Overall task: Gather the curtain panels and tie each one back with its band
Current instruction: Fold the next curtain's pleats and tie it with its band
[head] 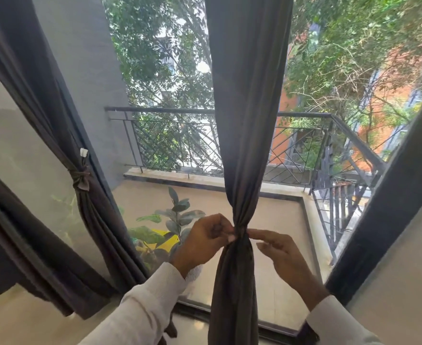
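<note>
A dark grey curtain panel (248, 100) hangs in the middle of the window and is gathered into a narrow waist. A band of the same dark cloth (241, 232) is wrapped around that waist. My left hand (205, 241) pinches the band from the left with its fingertips. My right hand (280, 257) is on the right, fingers spread, index fingertip touching the band. Another dark panel (48, 100) on the left is drawn in by a knotted band (80, 176) under a small white hook.
A third dark curtain fold (18, 242) hangs at the lower left. Behind the glass lie a balcony floor (279, 215), a potted plant (170, 227) and a black metal railing (170, 110). The dark window frame (384, 207) rises on the right.
</note>
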